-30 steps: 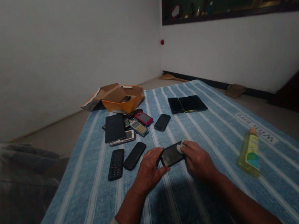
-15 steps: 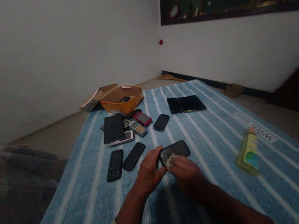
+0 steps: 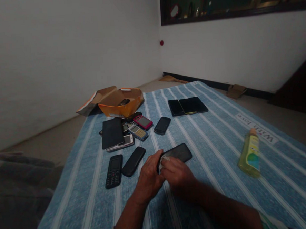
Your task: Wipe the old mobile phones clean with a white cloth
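My left hand (image 3: 151, 175) grips the near-left end of a dark smartphone (image 3: 183, 153), which lies on the striped cloth. Pressed against that same end is a small pale rag (image 3: 165, 158), pinched in the fingers of my right hand (image 3: 177, 175) and mostly covered by them. The phone's far-right end shows bare, with a dull surface. Just left of my hands are a black keypad phone (image 3: 114, 171) and a dark phone part or phone lying face down (image 3: 134, 161).
An orange open box (image 3: 123, 107) stands at the back left, a pile of old phones (image 3: 138, 132) before it. One smartphone (image 3: 162, 125) lies beyond my hands. Several dark slabs (image 3: 187, 106) sit farther back. A bottle of yellow-green liquid (image 3: 249, 155) lies at the right.
My right hand has slid the rag left along the phone, toward my left hand's fingers. My left hand keeps its hold. The whole view has shifted slightly.
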`<state>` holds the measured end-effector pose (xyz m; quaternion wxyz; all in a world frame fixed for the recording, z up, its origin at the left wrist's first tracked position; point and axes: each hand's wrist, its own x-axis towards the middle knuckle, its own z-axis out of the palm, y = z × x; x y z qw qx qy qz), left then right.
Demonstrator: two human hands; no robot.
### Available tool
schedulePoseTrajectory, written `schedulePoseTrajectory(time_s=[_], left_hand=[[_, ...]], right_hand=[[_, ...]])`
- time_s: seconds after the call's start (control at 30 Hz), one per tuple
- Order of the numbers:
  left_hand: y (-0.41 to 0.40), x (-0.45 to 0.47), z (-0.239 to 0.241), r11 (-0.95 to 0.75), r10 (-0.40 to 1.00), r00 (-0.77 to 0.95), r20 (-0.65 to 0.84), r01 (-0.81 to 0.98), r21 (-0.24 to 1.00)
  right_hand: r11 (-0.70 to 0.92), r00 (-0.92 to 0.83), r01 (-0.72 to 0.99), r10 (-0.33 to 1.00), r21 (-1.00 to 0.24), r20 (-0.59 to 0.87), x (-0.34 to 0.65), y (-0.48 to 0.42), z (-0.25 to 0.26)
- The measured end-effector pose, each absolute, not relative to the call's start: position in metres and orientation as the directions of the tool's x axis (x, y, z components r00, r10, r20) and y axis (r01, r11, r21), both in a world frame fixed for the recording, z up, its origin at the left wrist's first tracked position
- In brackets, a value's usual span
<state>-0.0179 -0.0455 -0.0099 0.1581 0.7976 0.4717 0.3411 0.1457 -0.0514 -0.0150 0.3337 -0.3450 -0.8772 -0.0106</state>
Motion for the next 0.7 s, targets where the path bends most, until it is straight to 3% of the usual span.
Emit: schedulePoseTrajectory(time_s=[0.13,0.37,0.5,0.7], left_hand=[[-0.046,-0.017,-0.010,-0.487,0.870,0.305,0.389,0.658,0.574],[-0.048,-0.013,-0.008,-0.475,0.875,0.294,0.385,0.674,0.566],[-0.048,-0.013,-0.008,-0.469,0.878,0.292,0.378,0.678,0.566],[-0.046,-0.012,-0.007,-0.494,0.862,0.294,0.413,0.669,0.555]], right_hand=[[0.733,-0.523,0.661,0.603,-0.161,0.603,0.158,-0.046,-0.013],[0.453,-0.292,0.862,0.810,-0.226,0.509,0.210,-0.022,0.001],[0.508,-0.268,0.833,0.718,-0.220,0.642,0.204,-0.026,0.002],[0.729,-0.511,0.683,0.520,-0.044,0.685,0.164,-0.041,-0.015]])
